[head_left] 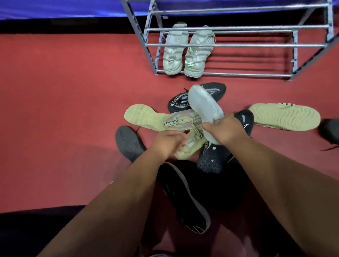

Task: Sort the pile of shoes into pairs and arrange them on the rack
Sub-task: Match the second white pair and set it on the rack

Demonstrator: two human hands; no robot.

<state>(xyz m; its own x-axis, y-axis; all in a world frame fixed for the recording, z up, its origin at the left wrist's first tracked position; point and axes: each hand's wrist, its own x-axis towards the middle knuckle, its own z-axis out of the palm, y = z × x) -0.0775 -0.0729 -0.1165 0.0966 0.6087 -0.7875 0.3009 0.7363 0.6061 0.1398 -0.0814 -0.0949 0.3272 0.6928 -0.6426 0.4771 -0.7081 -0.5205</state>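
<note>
Grey shoe point(204, 105): sole up, long axis pointing from the right hand point(226, 129) toward the rack point(226, 73) ahead; grip curled round its near end. Beige shoe point(155, 118): left hand point(167, 144) grip closed on its near end, sole end lying leftward.

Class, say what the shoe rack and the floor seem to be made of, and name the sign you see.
Shoe rack: likely metal, grey frame with shinier rails; thin straight tubes catch the light. Floor: red and matte, perhaps carpet or a mat; texture too blurred to tell.
</note>
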